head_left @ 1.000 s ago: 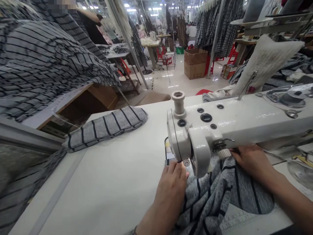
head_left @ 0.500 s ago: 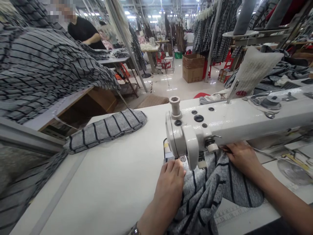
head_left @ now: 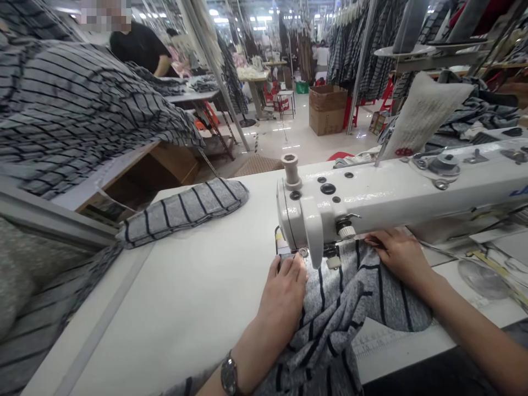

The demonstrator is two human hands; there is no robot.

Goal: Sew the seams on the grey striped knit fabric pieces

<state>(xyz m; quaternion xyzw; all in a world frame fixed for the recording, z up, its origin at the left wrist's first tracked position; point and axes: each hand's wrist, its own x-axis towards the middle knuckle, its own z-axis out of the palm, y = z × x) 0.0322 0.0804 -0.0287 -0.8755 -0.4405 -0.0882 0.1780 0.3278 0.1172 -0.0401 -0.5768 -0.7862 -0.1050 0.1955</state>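
A grey knit fabric with dark stripes (head_left: 325, 319) lies bunched under the head of a white sewing machine (head_left: 301, 209). My left hand (head_left: 284, 291), a watch on its wrist, rests palm down on the fabric's left edge, fingers stretched toward the lit presser foot (head_left: 303, 253). Right of the needle area, under the machine arm, my right hand (head_left: 400, 256) pinches the fabric between thumb and fingers. Some of its fingertips are hidden by cloth. The needle itself is too small to make out.
A folded striped piece (head_left: 185, 212) lies on the white table (head_left: 198, 297) to the left. Beyond it, striped cloth (head_left: 91, 99) is heaped high. A person in black (head_left: 140, 49) stands behind. A cardboard box (head_left: 328, 110) sits on the floor. Thread cones (head_left: 412, 27) stand at upper right.
The camera view has shifted slightly, and the machine sits a little higher and further left. Both hands keep nearly the same places on the fabric; more of my left wrist and watch shows.
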